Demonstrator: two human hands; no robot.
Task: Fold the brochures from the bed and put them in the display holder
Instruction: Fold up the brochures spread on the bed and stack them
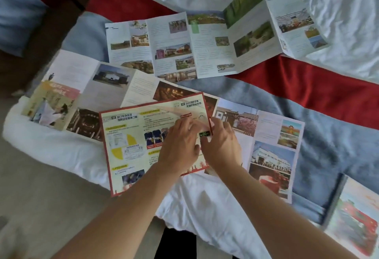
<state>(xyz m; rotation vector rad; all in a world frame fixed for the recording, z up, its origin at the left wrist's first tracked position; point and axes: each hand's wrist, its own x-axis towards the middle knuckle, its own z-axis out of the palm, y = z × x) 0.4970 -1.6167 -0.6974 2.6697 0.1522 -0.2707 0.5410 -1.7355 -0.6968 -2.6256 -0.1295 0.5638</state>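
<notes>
- A bed [205, 207] with rumpled white sheets, a blue-grey blanket [266, 94] and a red cloth [317, 86] across it carries several brochures spread open; floor shows at the lower left.
- The red-bordered brochure [131, 135] lies nearest, flat at the bed's edge, overlapping a long unfolded photo brochure [98, 86] beneath it.
- The two hands meet at its right edge: the left hand [180, 146] rests on the page, fingers bent down against the paper, and the right hand [221, 146] pinches at the edge just beside it.
- The step in hand looks like starting the fold at that right panel.
- To do it well: lift the edge cleanly free of the brochure below, hold the page steady with the left hand, line corners up along the printed crease, then press along the crease; the soft bedding gives little backing.
- A third open brochure [205, 41] lies farther up the bed, another [352, 217] at the lower right.
- No display holder is in view.
</notes>
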